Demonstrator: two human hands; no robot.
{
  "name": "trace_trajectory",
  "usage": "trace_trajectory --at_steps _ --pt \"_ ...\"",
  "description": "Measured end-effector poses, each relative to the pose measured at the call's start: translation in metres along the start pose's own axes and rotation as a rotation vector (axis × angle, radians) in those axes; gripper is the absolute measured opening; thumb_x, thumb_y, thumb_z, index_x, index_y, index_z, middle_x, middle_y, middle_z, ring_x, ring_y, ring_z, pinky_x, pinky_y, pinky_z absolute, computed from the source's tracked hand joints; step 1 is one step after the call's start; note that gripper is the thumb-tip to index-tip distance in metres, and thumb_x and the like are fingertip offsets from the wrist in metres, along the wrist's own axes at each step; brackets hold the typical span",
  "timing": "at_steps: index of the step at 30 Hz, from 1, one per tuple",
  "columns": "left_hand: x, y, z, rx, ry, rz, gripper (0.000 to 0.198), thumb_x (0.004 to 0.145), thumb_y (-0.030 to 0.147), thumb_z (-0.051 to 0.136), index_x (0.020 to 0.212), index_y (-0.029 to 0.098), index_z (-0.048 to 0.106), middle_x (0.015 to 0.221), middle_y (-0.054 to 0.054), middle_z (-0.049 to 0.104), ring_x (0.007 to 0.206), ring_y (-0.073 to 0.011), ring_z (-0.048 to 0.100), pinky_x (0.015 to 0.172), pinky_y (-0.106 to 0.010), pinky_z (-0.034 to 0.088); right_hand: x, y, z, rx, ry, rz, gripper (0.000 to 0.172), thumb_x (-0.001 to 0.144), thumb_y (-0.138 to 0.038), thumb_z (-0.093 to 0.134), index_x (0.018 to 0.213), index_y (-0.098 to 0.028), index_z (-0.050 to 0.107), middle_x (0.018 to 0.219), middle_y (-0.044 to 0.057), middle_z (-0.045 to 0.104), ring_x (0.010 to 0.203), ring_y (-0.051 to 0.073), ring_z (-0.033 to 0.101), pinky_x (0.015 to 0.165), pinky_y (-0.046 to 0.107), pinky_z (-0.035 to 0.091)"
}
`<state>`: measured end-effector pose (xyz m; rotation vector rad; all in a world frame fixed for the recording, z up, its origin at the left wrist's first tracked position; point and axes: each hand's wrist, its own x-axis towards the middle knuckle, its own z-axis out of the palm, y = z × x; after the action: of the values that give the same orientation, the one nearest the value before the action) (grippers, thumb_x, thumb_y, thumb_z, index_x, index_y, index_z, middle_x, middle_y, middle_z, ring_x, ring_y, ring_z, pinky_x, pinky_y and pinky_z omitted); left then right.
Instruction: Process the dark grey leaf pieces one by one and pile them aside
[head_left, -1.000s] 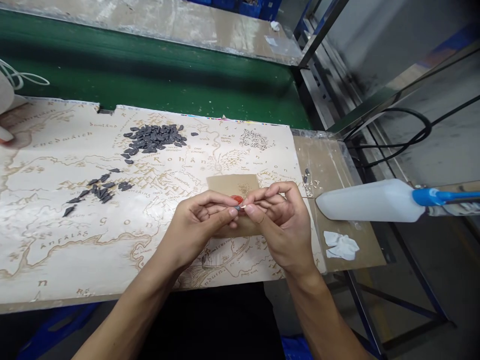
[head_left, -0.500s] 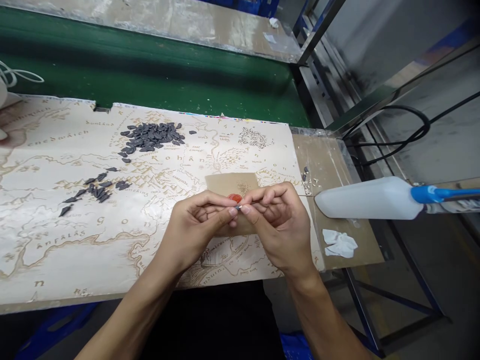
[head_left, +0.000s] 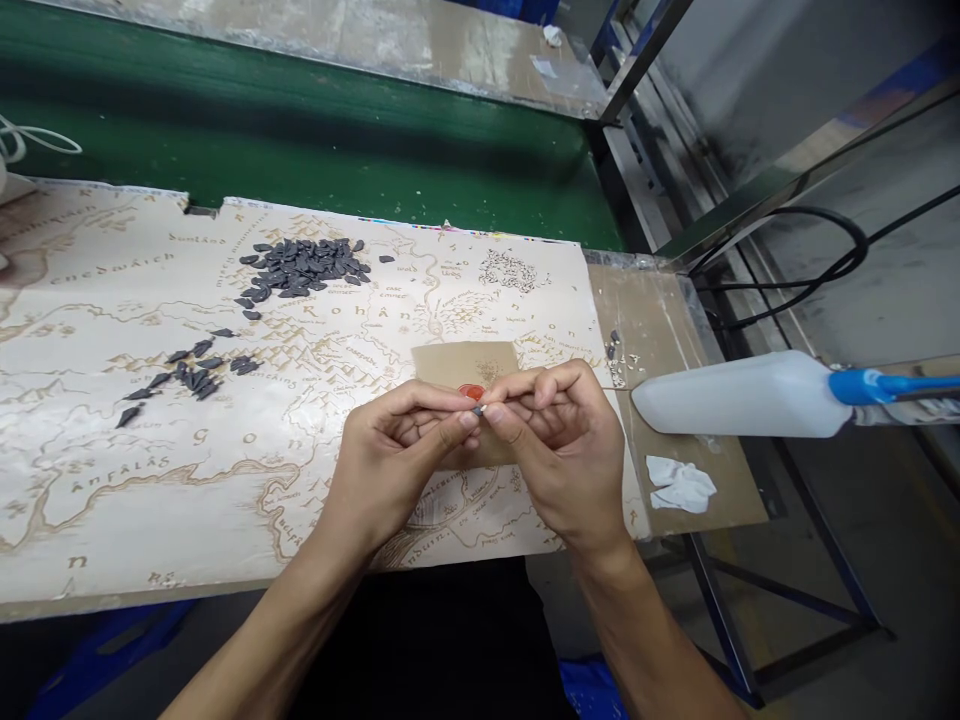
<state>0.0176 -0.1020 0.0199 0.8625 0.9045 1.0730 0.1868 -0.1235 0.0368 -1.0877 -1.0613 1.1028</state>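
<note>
My left hand [head_left: 397, 455] and my right hand [head_left: 559, 450] meet above a kraft paper card [head_left: 465, 362] with a red wax seal [head_left: 471, 393] on it. My left fingertips pinch a small dark grey leaf-shaped piece [head_left: 477, 410]. My right fingertips hold a thin pale sliver [head_left: 484, 408] against it. My fingers hide most of the card's lower half and part of the seal. A heap of similar grey pieces [head_left: 304, 268] and a smaller scatter [head_left: 191, 376] lie to the left on a printed map mat [head_left: 135, 500].
Behind the mat runs a green belt [head_left: 300, 130]. To the right lie a cardboard sheet [head_left: 660, 320], a white plastic bottle with a blue nozzle [head_left: 739, 395] and a crumpled white cloth [head_left: 679, 485]. Metal framing and black cables [head_left: 795, 270] stand farther right.
The whole scene has shifted slightly upward in view. Both hands keep their pinch, and their fingertips stay together above the seal.
</note>
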Motion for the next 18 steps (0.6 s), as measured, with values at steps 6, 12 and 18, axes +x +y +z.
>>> trace_trajectory --at_steps 6,12,18 --pt "0.000 -0.002 -0.001 0.014 0.006 0.032 0.020 0.082 0.026 0.107 0.095 0.022 0.092 0.091 -0.005 0.088 0.079 -0.0173 0.084 0.076 -0.025 0.071 0.001 0.001 0.002 0.000 -0.016 -0.011 0.041 0.102 -0.021 0.089 0.097 -0.030 0.049 0.099 -0.003 0.081 0.077 0.015 0.081 0.073 0.032 0.075" --pt "0.001 0.000 -0.004 -0.025 -0.019 -0.014 0.014 0.091 0.029 0.101 0.099 0.023 0.092 0.085 -0.004 0.087 0.078 -0.0178 0.084 0.077 -0.026 0.071 0.005 -0.004 -0.002 -0.044 -0.017 0.001 0.036 0.101 -0.025 0.091 0.101 -0.030 0.055 0.099 -0.001 0.082 0.085 0.018 0.084 0.075 0.033 0.076" --pt "0.003 -0.001 -0.007 -0.045 -0.071 -0.054 0.018 0.093 0.034 0.100 0.104 0.024 0.091 0.086 -0.004 0.087 0.081 -0.0197 0.084 0.080 -0.031 0.071 0.006 -0.011 -0.004 -0.075 -0.005 0.002 0.031 0.101 -0.026 0.090 0.104 -0.030 0.060 0.100 0.000 0.085 0.091 0.021 0.087 0.083 0.036 0.077"
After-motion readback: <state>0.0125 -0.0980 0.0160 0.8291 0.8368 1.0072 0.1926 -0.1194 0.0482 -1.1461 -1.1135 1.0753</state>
